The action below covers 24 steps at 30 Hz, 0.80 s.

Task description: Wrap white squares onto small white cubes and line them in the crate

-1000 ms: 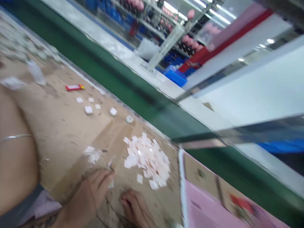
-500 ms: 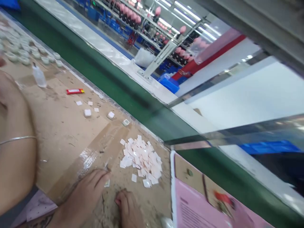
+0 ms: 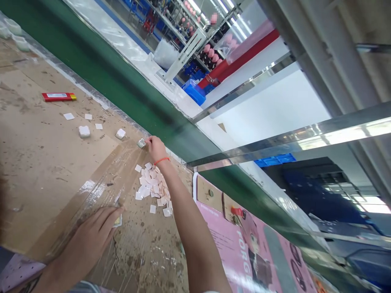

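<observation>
My right hand [image 3: 155,147] is stretched far forward, its fingertips pinched on a small white block [image 3: 141,143] near the table's back edge. A red string circles that wrist. My left hand [image 3: 96,227] lies low on the cardboard-covered table [image 3: 36,162], fingers pressing a small white square [image 3: 117,221] against the taped surface. Between the hands lies a pile of small white and pink squares [image 3: 152,189].
Two more white blocks [image 3: 84,131] and flat white squares [image 3: 69,116] lie further left, with a red and yellow lighter-like object [image 3: 58,96] beyond. A green conveyor belt [image 3: 100,77] runs along the back. A pink printed box [image 3: 244,248] stands at right.
My right hand has left the near edge and reached forward to the small block at the back. The view has swung left and up; the other person's arm at left is out of sight.
</observation>
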Tool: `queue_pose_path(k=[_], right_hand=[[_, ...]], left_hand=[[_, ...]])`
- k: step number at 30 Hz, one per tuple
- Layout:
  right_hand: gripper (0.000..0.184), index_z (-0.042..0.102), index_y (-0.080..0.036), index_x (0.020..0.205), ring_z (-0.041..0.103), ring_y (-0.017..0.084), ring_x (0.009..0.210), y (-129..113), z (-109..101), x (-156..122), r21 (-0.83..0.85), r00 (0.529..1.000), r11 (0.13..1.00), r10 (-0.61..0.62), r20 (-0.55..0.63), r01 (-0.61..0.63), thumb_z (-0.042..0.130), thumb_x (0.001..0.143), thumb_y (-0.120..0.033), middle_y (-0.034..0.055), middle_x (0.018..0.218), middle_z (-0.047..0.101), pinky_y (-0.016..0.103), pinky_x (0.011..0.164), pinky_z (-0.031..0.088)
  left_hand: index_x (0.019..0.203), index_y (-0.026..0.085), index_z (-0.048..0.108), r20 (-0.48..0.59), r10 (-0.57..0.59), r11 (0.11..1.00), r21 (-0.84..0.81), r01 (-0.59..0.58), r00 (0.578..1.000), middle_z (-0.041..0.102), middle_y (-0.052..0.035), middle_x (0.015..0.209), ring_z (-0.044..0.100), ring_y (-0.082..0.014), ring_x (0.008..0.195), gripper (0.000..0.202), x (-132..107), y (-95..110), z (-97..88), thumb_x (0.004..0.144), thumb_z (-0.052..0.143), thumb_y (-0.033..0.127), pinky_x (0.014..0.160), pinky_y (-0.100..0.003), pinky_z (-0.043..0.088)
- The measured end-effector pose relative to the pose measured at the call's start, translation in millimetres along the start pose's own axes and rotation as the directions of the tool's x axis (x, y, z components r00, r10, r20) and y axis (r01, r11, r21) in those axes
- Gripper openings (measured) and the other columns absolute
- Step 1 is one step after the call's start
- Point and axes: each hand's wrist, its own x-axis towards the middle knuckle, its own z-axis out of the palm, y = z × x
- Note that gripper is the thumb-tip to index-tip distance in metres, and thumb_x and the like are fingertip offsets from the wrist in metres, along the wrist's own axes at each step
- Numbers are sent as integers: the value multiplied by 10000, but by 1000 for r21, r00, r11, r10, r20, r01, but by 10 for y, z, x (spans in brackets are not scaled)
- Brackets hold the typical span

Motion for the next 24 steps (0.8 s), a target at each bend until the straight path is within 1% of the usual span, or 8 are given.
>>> queue_pose_path(k=[3, 6, 9, 12, 15, 18, 21, 24], right_hand=[[226, 649, -152, 1071, 671, 176, 928, 34, 75, 77, 10, 999, 1000, -7, 51, 6, 629, 966, -352, 46, 1058, 679, 383, 836, 580], [169, 662, -143, 1016, 679, 174, 926, -6, 41, 64, 33, 998, 999, -16, 60, 14, 646, 955, -301, 34, 1012, 693, 394, 860, 574], [69, 687, -147, 967, 692, 160, 900, -109, -33, 104, 70, 999, 997, -25, 27, 23, 627, 934, -148, 19, 962, 721, 360, 875, 562], [165, 707, -160, 929, 697, 147, 895, -225, -199, 8, 93, 999, 995, -27, -39, 30, 573, 924, -65, 5, 940, 738, 296, 865, 542], [113, 697, -159, 913, 682, 150, 833, -315, -445, -507, 78, 991, 997, -19, -131, 29, 597, 958, -183, 14, 884, 727, 279, 806, 531], [181, 693, -171, 895, 659, 178, 799, -348, -584, -1361, 40, 985, 998, -44, -170, 52, 600, 974, -304, 43, 840, 708, 304, 747, 536], [199, 695, -194, 949, 675, 197, 848, -323, -478, -2121, 13, 987, 998, -58, -152, 61, 523, 1011, -272, 67, 891, 720, 320, 737, 567], [227, 684, -203, 1063, 675, 208, 952, -274, -237, -2512, 3, 989, 999, -41, -141, 42, 461, 1024, -204, 86, 1003, 721, 350, 846, 580]], left_hand=[[1460, 227, 418, -11, -11, 1000, 14, 11, 1000, 743, -17, 1135, 728, -185, 993, 449, 14, 9, 2, 1013, 395, 191, 882, -270, 595], [1465, 209, 408, -21, 4, 1000, 4, -4, 1000, 736, -42, 1127, 718, -188, 992, 435, 6, -11, 40, 1035, 339, 209, 890, -293, 584], [1413, 188, 465, 2, 24, 999, -21, -24, 1000, 726, -62, 1126, 711, -193, 999, 399, -6, -66, 68, 1035, 343, 213, 887, -302, 580], [1377, 184, 495, 23, 45, 998, -41, -44, 999, 710, -68, 1139, 695, -188, 1025, 370, -20, -103, 55, 1024, 393, 229, 899, -277, 569], [1364, 196, 494, 47, 13, 999, -43, -11, 999, 678, -76, 1175, 672, -199, 1079, 349, -55, -71, 21, 1029, 419, 257, 976, -292, 536], [1357, 226, 503, 91, -21, 997, -66, 27, 996, 667, -67, 1189, 688, -204, 1059, 341, -98, 18, 10, 1039, 403, 299, 937, -295, 555], [1370, 234, 494, 141, 49, 991, -128, -31, 989, 698, -42, 1196, 713, -174, 1026, 351, -101, 120, 27, 1045, 368, 276, 878, -255, 584], [1307, 229, 527, 152, 99, 985, -157, -75, 983, 740, -24, 1134, 730, -163, 986, 319, -64, 198, 40, 1054, 356, 322, 860, -257, 598]])
